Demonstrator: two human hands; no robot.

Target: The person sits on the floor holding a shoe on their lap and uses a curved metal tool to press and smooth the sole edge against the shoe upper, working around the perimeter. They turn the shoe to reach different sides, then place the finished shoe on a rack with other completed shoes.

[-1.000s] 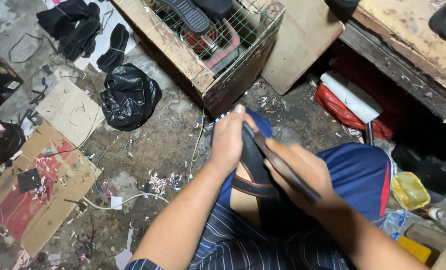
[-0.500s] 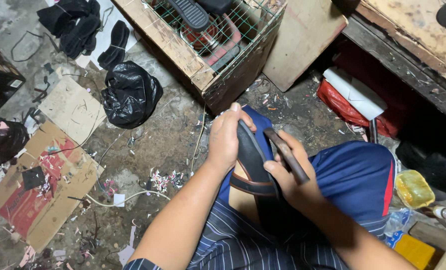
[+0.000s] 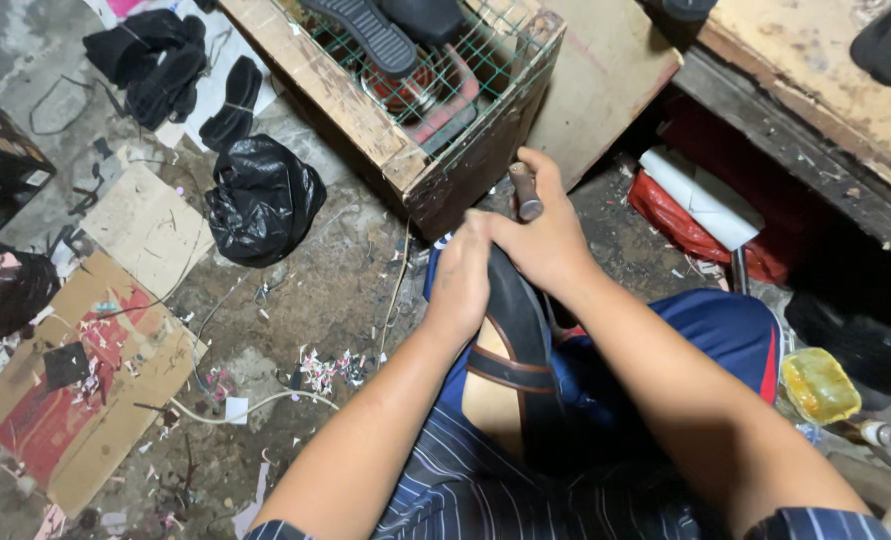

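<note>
A seated person worked on a black shoe point(image 3: 514, 310) held across the lap, seen from the head camera looking down. The left hand point(image 3: 461, 280) was clamped over the shoe's toe end, fingers curled around its far edge and pressed against the sole. The right hand point(image 3: 544, 235) was closed in a fist around the brown handle of a tool point(image 3: 526, 192), whose rounded top stood up just above the knuckles; the working end of the tool was hidden behind the hand, so what it met on the shoe could not be told. The two hands touched at the shoe's tip. Below the grip, toward the body, the shoe showed a tan inner lining and a brown band, resting on blue shorts point(image 3: 706, 340). Just beyond the grip stood a wooden crate point(image 3: 366, 120) topped with green wire mesh, with dark soles lying on it. Farther off to the left of the hands lay a black plastic bag point(image 3: 263, 200) on the dirty floor, and flattened cardboard point(image 3: 86, 400) strewn with paper scraps lay well apart from it. To the right of the grip sat a red bag point(image 3: 681, 225), and nearer the person's knee a yellow container point(image 3: 819, 385).
</note>
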